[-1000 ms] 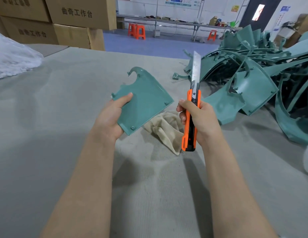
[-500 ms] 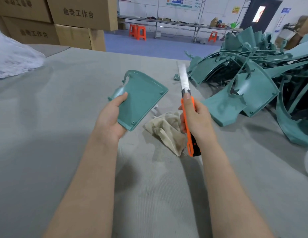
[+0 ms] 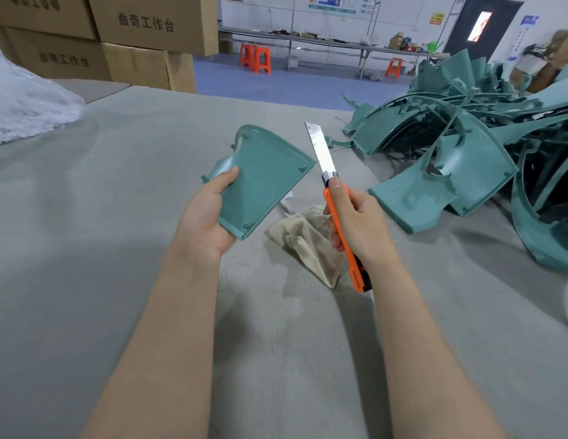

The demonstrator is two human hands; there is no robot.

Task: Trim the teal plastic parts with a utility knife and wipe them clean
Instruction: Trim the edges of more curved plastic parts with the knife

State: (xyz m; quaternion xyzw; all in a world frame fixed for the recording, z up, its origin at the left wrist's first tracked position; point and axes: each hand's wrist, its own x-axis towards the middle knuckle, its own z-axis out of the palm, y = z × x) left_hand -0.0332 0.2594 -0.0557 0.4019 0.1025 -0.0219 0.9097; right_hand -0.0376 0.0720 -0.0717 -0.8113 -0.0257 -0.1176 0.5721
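Observation:
My left hand (image 3: 206,217) holds a fan-shaped teal plastic part (image 3: 263,179) by its near left corner, thumb on top, above the grey table. My right hand (image 3: 358,226) grips an orange utility knife (image 3: 341,229) with its long blade (image 3: 320,148) extended. The blade points up and away, its edge right beside the part's right corner. A crumpled beige cloth (image 3: 308,242) lies on the table between and below my hands.
A large heap of teal plastic parts (image 3: 466,147) fills the table's right side. White bagged material (image 3: 26,109) sits at the far left. Cardboard boxes (image 3: 102,36) stand behind the table (image 3: 102,217). Orange stools and a workbench stand across the blue floor.
The teal part has tilted and turned so its right corner now points at the blade. The knife has leaned left, bringing the blade up beside the part.

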